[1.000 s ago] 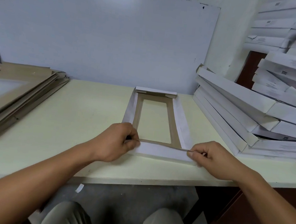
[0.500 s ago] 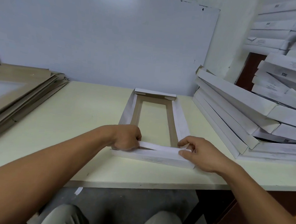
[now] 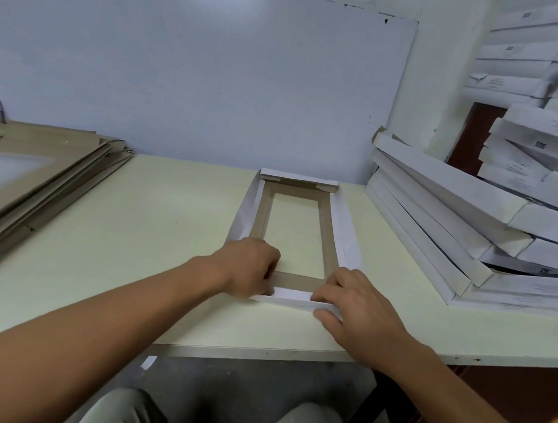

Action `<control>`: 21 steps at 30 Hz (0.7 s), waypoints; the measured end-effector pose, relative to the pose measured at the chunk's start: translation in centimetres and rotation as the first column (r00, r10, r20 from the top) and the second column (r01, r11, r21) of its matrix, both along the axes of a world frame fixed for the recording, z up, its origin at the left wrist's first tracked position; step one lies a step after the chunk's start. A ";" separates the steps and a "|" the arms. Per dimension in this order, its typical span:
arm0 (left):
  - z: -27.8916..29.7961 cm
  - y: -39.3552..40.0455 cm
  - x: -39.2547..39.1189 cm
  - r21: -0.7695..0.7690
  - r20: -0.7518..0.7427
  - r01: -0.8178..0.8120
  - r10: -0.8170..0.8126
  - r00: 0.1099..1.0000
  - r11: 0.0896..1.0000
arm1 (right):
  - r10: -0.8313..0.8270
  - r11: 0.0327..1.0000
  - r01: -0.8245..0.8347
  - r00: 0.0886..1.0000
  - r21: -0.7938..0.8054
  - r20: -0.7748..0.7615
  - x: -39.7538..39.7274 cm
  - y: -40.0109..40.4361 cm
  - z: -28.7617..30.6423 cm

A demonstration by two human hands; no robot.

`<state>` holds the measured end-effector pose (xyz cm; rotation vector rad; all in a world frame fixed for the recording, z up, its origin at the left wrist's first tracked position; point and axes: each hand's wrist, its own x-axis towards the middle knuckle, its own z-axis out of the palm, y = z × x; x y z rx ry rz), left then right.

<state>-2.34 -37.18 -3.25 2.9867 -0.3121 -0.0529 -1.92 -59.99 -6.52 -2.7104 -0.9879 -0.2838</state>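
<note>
Two hands work one frame (image 3: 329,237). The left hand (image 3: 247,268) sits knuckles-up on its near left corner, fingers curled under; whether they pinch anything I cannot tell. The right hand (image 3: 360,306) presses flat fingers on the white paper strip (image 3: 292,297) folded over the near rail, thumb against the front edge. The frame lies on the desk (image 3: 165,227), between one pile of brown cardboard sheets (image 3: 34,171) and stacked white boxes (image 3: 443,208), whose print is too blurred to read.
</note>
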 end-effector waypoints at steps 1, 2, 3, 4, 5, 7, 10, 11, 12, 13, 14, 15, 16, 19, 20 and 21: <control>-0.1 0.2 -0.2 0.005 0.064 0.037 -0.037 0.997 0.999 | -0.025 1.000 0.025 1.000 0.017 0.001 -0.1 0.1 -0.1; -0.3 0.5 -0.4 0.005 0.120 0.074 -0.074 0.990 0.997 | -0.052 0.998 0.052 0.999 0.025 0.000 -0.1 0.0 -0.2; -0.6 0.7 -0.7 -0.010 0.155 0.108 -0.106 0.982 0.994 | -0.076 0.997 0.076 0.997 0.017 -0.007 -0.2 0.0 -0.3; -0.8 1.0 -1.1 -0.041 0.168 0.141 -0.133 0.977 0.989 | -0.094 0.996 0.094 0.995 -0.007 -0.017 -0.2 0.0 -0.3; -1.0 1.3 -1.5 -0.082 0.159 0.173 -0.159 0.974 0.981 | -0.107 0.994 0.106 0.994 -0.039 -0.029 -0.2 0.0 -0.3; -1.4 2.1 -2.5 -0.138 0.131 0.242 -0.224 0.966 0.961 | -0.107 0.992 0.103 0.993 -0.069 -0.058 -0.2 -0.1 -0.2; -2.1 3.5 -3.8 -0.180 0.169 0.285 -0.256 0.952 0.941 | -0.070 0.997 0.064 0.990 -0.054 -0.123 0.0 -0.4 0.3; -2.4 4.0 -4.0 -0.195 0.198 0.278 -0.240 0.950 0.940 | -0.062 0.997 0.055 0.987 -0.048 -0.151 0.1 -0.6 0.5; -2.7 4.4 -4.3 -0.213 0.222 0.257 -0.209 0.952 0.943 | -0.051 0.998 0.045 0.984 -0.038 -0.171 0.2 -0.9 0.7; -2.9 4.6 -4.6 -0.231 0.239 0.225 -0.169 0.956 0.947 | -0.045 0.999 0.040 0.983 -0.034 -0.177 0.3 -1.2 0.9; -3.2 4.8 -4.8 -0.248 0.252 0.193 -0.129 0.959 0.949 | -0.038 0.999 0.033 0.986 -0.034 -0.165 0.5 -1.4 0.9; -3.5 4.9 -5.0 -0.272 0.266 0.169 -0.095 0.959 0.947 | -0.040 0.999 0.035 0.989 -0.041 -0.143 0.5 -1.6 0.9; -3.7 4.9 -5.2 -0.307 0.280 0.155 -0.066 0.958 0.939 | -0.051 0.998 0.046 0.993 -0.042 -0.109 0.5 -1.7 0.7; -4.3 3.9 -5.7 -0.412 0.324 0.132 0.010 0.946 0.901 | -0.157 0.978 0.147 0.986 0.149 0.057 -0.6 -1.3 -0.3; -4.4 3.3 -5.9 -0.427 0.339 0.118 0.037 0.940 0.897 | -0.208 0.938 0.169 0.973 0.303 0.101 -1.2 -1.1 -0.5; -4.5 2.5 -6.2 -0.437 0.355 0.104 0.066 0.932 0.893 | -0.273 0.866 0.192 0.955 0.461 0.115 -1.7 -1.2 -0.6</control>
